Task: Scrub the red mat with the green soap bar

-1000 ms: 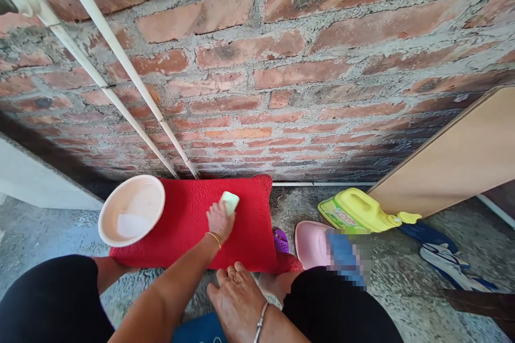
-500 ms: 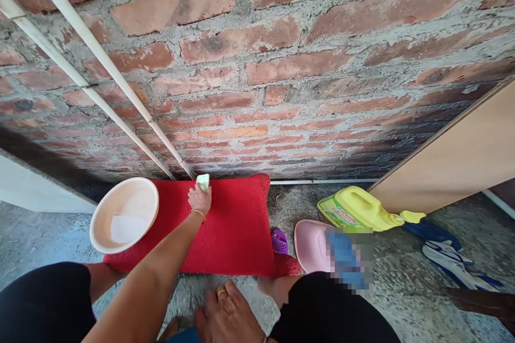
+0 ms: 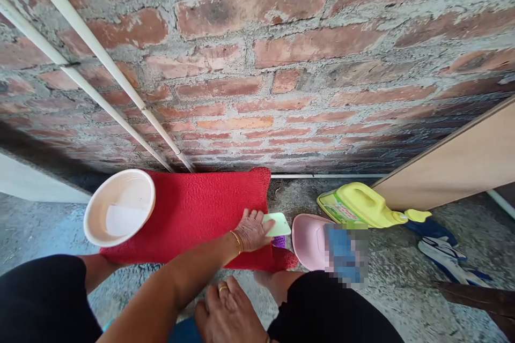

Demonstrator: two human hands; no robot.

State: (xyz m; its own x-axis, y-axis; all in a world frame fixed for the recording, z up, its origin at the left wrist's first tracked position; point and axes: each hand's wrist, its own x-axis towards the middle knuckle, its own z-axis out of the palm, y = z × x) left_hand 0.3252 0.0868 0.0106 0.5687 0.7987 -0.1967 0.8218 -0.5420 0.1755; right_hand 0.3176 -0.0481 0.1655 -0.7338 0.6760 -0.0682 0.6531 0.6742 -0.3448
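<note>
- Partly curled, palm down, the left hand (image 3: 250, 232) grips a pale green block (image 3: 280, 224) at the right edge of the red cloth (image 3: 205, 198).
- Right hand (image 3: 230, 312) is cut off; its hold I cannot tell.

Tilted downward from the head, one camera faces a nearby brick wall (image 3: 314, 48)

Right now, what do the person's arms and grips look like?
Left arm: sleeveless as far as visible, slim gold-toned bracelet. Left grip: ungloved. Right grip: ungloved, gold-toned ring; most of that arm is out of frame.
</note>
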